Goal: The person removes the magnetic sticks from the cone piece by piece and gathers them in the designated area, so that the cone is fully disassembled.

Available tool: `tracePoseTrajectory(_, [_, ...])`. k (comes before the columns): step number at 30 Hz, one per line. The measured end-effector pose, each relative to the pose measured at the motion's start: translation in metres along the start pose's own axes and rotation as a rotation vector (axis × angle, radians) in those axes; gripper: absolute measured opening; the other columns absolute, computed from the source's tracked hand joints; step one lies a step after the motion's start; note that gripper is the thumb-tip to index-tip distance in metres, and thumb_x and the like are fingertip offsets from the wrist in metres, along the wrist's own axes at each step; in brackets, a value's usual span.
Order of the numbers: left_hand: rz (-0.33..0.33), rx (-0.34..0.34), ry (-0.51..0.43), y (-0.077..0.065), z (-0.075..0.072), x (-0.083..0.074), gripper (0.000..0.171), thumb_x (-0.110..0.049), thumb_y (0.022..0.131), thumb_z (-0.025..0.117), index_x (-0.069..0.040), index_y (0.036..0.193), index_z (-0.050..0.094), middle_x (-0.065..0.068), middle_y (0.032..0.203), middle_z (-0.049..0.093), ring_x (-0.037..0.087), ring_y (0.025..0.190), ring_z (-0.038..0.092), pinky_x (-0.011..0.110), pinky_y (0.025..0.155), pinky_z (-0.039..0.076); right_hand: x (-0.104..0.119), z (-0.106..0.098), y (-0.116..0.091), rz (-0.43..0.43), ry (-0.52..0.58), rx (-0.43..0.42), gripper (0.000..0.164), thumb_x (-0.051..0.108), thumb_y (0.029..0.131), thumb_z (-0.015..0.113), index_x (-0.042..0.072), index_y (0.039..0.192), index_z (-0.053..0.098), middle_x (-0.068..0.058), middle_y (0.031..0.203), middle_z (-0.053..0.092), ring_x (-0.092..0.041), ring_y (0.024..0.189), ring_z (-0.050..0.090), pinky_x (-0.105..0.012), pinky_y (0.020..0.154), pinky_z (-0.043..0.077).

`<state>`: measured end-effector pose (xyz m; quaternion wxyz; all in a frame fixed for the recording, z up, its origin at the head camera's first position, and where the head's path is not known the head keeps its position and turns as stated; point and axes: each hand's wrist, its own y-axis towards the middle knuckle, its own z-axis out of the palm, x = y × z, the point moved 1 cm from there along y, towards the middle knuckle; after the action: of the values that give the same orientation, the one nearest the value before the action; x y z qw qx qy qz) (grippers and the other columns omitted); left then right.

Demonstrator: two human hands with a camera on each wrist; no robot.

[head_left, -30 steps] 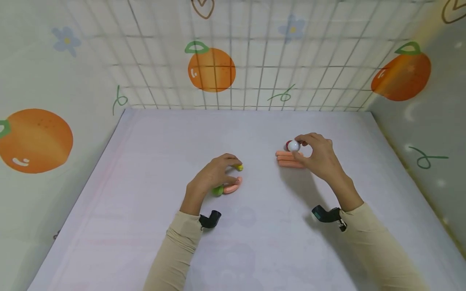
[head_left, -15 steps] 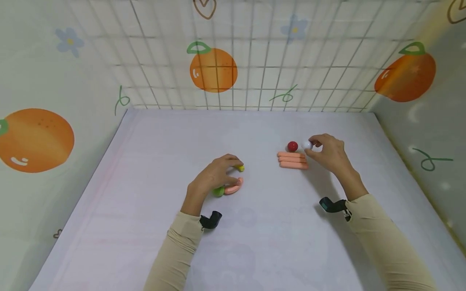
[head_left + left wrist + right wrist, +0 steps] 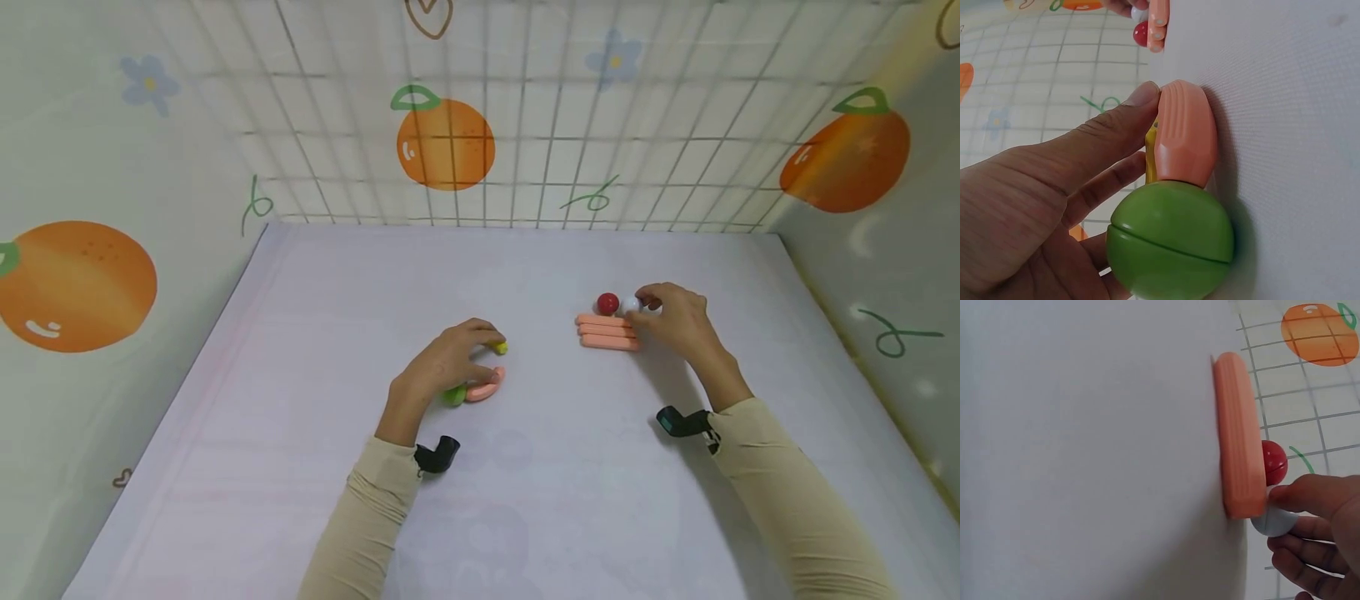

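Note:
In the head view my right hand (image 3: 681, 323) pinches a white ball (image 3: 630, 305) between thumb and fingers. Beside it sits a glossy red ball (image 3: 608, 303). Both balls lie along the far side of three straight pink sticks (image 3: 607, 332) placed side by side; only one stick's broad side shows in the right wrist view. My left hand (image 3: 442, 362) curves round a small group: its thumb touches a curved pink stick (image 3: 1186, 128), and its fingers reach a yellow piece (image 3: 1151, 153), mostly hidden. A green ball (image 3: 1172, 240) with a seam adjoins the pink stick's near end.
Everything lies on a pale table (image 3: 525, 500). A white wire grid (image 3: 540, 150) stands behind cloth with printed oranges at the back. Cloth walls close off both sides. A black wrist camera (image 3: 437, 454) sticks out from the left sleeve, another (image 3: 681, 422) from the right.
My right hand has carried the white ball rightward from in front of the red ball, then slightly lower, beside it near the sticks' right end. My left hand has kept its hold.

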<state>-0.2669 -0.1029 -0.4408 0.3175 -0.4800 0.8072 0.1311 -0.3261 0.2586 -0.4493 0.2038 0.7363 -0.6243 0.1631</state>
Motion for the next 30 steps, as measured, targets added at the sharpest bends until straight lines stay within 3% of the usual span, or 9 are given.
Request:
tracePoseTrajectory(13, [0.008,-0.003,-0.006,-0.001,-0.002,-0.001,0.051,-0.022,0.089,0.078,-0.01,0.136,0.062,0.003,0.146,0.049,0.025,0.135,0.046,0.041,0.108,0.039,0.0,0.002,0.001,-0.001,0.02,0.04,0.044,0.024,0.094,0.069,-0.005,0.126,0.061,-0.026,0.115,0.064,-0.043,0.111,0.055,-0.064,0.096,0.023])
tracePoseTrajectory(23, [0.039,0.004,0.001,0.002,-0.002,-0.002,0.052,-0.024,0.09,0.077,-0.01,0.138,0.061,0.003,0.146,0.049,0.024,0.135,0.045,0.042,0.108,0.039,0.024,-0.003,-0.024,-0.129,0.02,-0.094,0.031,0.012,0.095,0.068,-0.005,0.121,0.064,-0.022,0.112,0.064,-0.039,0.105,0.058,-0.064,0.094,0.028])
tracePoseTrajectory(26, [0.084,-0.037,-0.041,-0.002,-0.003,0.004,0.051,-0.026,0.092,0.075,-0.014,0.139,0.06,0.0,0.142,0.052,0.021,0.122,0.053,0.041,0.1,0.045,0.036,0.001,-0.034,-0.224,0.075,-0.096,0.026,0.009,0.094,0.07,-0.003,0.116,0.066,-0.019,0.11,0.066,-0.036,0.103,0.059,-0.059,0.096,0.037])
tracePoseTrajectory(30, [0.125,-0.187,-0.12,-0.014,-0.007,0.018,0.042,-0.028,0.094,0.073,-0.019,0.134,0.064,0.001,0.121,0.062,0.016,0.091,0.055,0.034,0.078,0.049,0.053,0.01,-0.047,-0.374,0.149,-0.057,0.023,0.007,0.09,0.075,0.001,0.111,0.07,-0.014,0.111,0.069,-0.034,0.101,0.062,-0.053,0.091,0.044])
